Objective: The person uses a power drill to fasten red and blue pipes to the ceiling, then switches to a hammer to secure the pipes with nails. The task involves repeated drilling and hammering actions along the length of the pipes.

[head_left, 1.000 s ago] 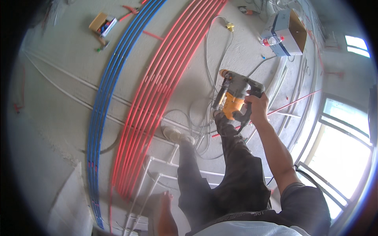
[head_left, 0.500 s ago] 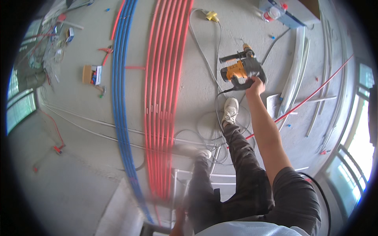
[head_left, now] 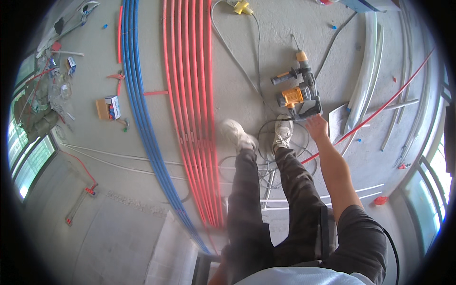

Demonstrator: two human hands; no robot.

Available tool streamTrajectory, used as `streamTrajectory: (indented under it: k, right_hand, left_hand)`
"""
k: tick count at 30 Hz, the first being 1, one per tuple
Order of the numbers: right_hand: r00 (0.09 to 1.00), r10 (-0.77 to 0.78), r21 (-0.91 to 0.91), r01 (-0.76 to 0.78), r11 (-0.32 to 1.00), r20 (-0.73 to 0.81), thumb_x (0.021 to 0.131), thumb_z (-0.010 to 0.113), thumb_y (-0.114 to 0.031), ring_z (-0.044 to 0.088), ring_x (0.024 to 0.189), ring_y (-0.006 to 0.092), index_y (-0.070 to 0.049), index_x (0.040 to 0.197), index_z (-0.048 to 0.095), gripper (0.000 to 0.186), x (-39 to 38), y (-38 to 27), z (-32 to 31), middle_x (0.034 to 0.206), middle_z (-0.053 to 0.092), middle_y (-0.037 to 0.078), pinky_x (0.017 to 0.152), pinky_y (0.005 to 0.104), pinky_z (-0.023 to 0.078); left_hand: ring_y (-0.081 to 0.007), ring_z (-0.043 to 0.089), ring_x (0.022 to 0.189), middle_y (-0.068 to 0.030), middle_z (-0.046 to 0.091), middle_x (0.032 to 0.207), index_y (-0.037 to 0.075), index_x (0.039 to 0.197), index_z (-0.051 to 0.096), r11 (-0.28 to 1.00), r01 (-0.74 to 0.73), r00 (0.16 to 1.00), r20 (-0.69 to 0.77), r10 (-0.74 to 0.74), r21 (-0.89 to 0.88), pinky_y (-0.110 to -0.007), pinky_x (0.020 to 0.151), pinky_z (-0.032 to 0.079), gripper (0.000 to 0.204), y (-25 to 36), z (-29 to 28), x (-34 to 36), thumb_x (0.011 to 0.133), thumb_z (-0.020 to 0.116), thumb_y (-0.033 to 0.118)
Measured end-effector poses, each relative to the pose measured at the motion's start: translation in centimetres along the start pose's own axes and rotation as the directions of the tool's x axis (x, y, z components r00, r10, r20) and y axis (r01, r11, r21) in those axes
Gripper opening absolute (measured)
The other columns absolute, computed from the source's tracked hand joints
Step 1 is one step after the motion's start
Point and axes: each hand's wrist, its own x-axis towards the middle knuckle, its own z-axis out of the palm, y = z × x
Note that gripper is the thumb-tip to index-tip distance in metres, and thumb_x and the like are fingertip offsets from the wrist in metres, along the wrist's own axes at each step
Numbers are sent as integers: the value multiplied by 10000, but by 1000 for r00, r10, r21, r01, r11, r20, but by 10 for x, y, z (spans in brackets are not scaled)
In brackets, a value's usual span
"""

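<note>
Orange and black, the drill [head_left: 308, 80] lies on the floor at the right of centre, just past the toe of the worker's right shoe [head_left: 283, 135]; its long axis runs from near to far, the thin bit [head_left: 295, 42] pointing away from the worker and leaning a little left; the side handle [head_left: 285, 76] and the orange motor housing [head_left: 293, 96] both stick out to the left; the right hand [head_left: 316, 126] is at the rear grip with its fingers spread, wrapped around nothing, though I cannot tell whether the fingertips touch; the left hand is out of sight, so I cannot tell what it does; the floor [head_left: 247, 71] is bare grey concrete, crossed from far to near by blue pipes [head_left: 137, 85] and, to their right, a wider run of red pipes [head_left: 192, 85]; a grey cable loops around the worker's feet, and a yellow connector [head_left: 242, 7] sits at the far side; windows let in light at left and right; a small carton [head_left: 102, 109] on the left, beyond the blue pipes, shows red and blue pieces inside, too small to name; farther left is a little blue and white box [head_left: 71, 65], its contents unclear; at the far right a larger box [head_left: 363, 4] is cut off by the edge of my view.
</note>
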Motion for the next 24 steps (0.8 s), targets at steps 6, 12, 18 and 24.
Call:
streamTrajectory:
  k: [6, 12, 18, 24]
  right_hand:
    - [994, 23, -780, 69, 622, 106, 977, 711, -300, 742, 914, 267, -63, 1372, 609, 472, -120, -7, 77, 1197, 722, 126, 749, 426, 584]
    - [970, -115, -974, 205, -101, 216, 867, 757, -234, 749, 776, 194, 8, 1093, 750, 332, -216, -36, 138, 870, 760, 118, 724, 365, 583]
    - [960, -168, -974, 225, -26, 226, 876, 733, -219, 736, 765, 185, -21, 1101, 750, 300, -247, -19, 280, 892, 762, 99, 739, 375, 581]
    - [939, -12, -939, 343, -13, 343, 904, 723, -244, 731, 780, 170, -37, 1068, 749, 265, -234, 15, 361, 883, 761, 81, 729, 338, 575]
  left_hand:
    - [-217, 698, 1080, -114, 741, 1112, 51, 1301, 698, 965, -153, 984, 62, 170, -215, -362, 948, 551, 375, 105, -30, 30, 1098, 552, 330]
    - [-226, 712, 881, -101, 735, 972, 25, 1181, 679, 929, -244, 956, 92, 279, -279, -376, 815, 564, 340, 269, -86, 38, 1051, 646, 338]
    - [-196, 702, 769, -92, 725, 874, 44, 1093, 675, 828, -556, 831, 6, 557, 70, -357, 715, 551, 317, 269, -166, 87, 1050, 635, 356]
    - [-185, 661, 786, -65, 696, 937, 53, 1215, 679, 885, -373, 925, -40, 377, -280, -363, 693, 536, 312, 290, -169, 46, 1032, 643, 303]
